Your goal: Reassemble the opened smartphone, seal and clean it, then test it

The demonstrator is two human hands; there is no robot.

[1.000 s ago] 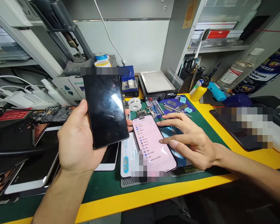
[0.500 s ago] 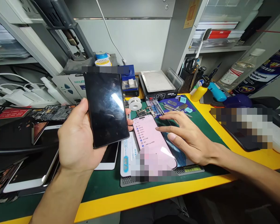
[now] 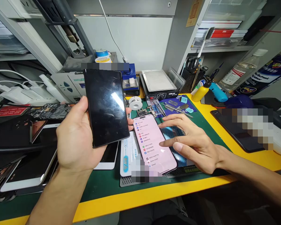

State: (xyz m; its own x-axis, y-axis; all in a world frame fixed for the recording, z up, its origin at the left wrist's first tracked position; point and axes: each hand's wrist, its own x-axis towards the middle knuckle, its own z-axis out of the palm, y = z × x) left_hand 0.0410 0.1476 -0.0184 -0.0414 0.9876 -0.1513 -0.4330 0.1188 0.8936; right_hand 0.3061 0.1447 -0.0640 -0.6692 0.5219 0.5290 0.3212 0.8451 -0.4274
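My left hand (image 3: 72, 137) is wrapped round a black phone (image 3: 109, 109) and holds it up off the bench, its dark glossy screen facing me. Smudges and a bright reflection show on that screen. Lower and to the right lies a second, lit phone (image 3: 152, 147) with a pink background and a settings list. Over its right edge is my right hand (image 3: 196, 143), fingers spread and holding nothing. One fingertip is at the lit screen; whether it touches the glass I cannot tell. Under the lit phone is a pale pad (image 3: 126, 156), partly covered.
A spool of wire (image 3: 135, 103), a small circuit board (image 3: 144, 112) and tweezers (image 3: 160, 107) lie behind the lit phone. Further back stands a heating plate (image 3: 158, 81). Several phones and parts crowd the left; a yellow bottle (image 3: 200, 92) and another dark phone (image 3: 236, 131) are right.
The list on the lit phone has scrolled and shows other entries. My right hand has shifted slightly down and right, its fingertip lower on the screen. The left hand keeps the black phone nearly still.
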